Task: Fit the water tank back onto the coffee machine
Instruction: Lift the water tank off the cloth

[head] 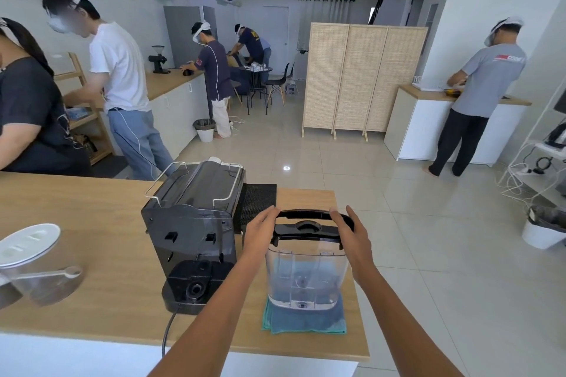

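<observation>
— Where are the fingers?

— Both hands are on the black lid of the water tank (306, 272). The left hand (260, 231) has its fingers curled over the lid's left end; the right hand (349, 231) wraps the right end, thumb up. Each is grasping the lid, one to a side.

— And the tank itself?

— Lower middle of the frame, upright on a folded blue cloth (303, 320), which lies near the right edge of the wooden counter (92, 223). It's clear plastic; I can't tell whether any water is in it.

— The coffee machine?

— Just left of the tank, black, its back turned this way (190, 223), with a cord running off the counter's front edge. The tank is beside it, apart, not seated on it.

— Anything else close by?

— A clear jug with a white lid (33, 263) at the far left of the counter.
</observation>
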Available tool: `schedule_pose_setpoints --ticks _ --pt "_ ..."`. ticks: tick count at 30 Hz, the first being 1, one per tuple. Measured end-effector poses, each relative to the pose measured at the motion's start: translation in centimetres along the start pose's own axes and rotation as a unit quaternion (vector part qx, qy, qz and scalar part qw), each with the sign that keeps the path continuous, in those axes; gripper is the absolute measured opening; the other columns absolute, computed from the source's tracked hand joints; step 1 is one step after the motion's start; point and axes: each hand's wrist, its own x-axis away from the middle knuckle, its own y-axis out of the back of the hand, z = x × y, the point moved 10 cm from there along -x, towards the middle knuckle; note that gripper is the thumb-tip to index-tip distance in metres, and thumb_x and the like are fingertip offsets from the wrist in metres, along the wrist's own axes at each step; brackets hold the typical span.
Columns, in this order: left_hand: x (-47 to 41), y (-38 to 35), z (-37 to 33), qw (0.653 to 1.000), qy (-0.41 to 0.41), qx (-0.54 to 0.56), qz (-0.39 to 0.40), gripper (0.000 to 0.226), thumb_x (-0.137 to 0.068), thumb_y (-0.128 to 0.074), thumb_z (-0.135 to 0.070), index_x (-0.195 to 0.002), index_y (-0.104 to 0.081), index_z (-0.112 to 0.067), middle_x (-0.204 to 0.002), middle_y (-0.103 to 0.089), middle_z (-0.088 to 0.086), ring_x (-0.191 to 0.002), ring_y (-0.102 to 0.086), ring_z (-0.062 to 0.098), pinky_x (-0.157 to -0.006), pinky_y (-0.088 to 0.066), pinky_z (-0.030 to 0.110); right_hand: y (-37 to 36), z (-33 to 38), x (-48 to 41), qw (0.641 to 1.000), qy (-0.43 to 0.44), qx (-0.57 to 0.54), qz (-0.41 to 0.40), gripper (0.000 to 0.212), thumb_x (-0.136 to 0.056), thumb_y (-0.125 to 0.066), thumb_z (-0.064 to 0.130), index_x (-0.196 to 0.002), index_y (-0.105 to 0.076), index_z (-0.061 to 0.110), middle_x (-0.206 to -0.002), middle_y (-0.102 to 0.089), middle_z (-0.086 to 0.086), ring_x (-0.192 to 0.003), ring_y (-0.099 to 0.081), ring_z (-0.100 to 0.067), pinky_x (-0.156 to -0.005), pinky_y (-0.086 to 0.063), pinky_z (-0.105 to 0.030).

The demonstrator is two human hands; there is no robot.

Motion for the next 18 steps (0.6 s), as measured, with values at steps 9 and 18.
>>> schedule_pose_setpoints --ticks 9,18 --pt "1.0 -0.9 1.0 0.997 -0.032 -0.027 0.067 0.046 -0.102 -0.046 -0.043 -0.148 -0.048 -0.036 -0.135 -0.049 -0.024 -0.127 -0.04 0.002 -0.104 -0.028 0.025 -0.1 -1.3 0.2 0.994 0.015 0.013 0.11 0.084 -0.088 -0.063 0.062 -0.16 -0.025 0.043 -0.164 -0.033 0.005 -0.148 -0.033 -0.02 -0.117 -0.03 -0.04" --pt "3.8 -0.5 2.7 0.965 -0.126 -0.198 0.117 0.102 -0.073 -0.07 -0.075 -0.149 -0.004 -0.067 -0.156 -0.024 -0.027 -0.144 -0.032 0.012 -0.117 -0.034 0.046 -0.5 -2.9 1.6 0.972 0.136 0.133 0.141 0.124 -0.063 -0.072 0.082 -0.163 -0.017 0.035 -0.139 -0.048 0.033 -0.127 -0.051 0.008 -0.11 -0.043 -0.028"
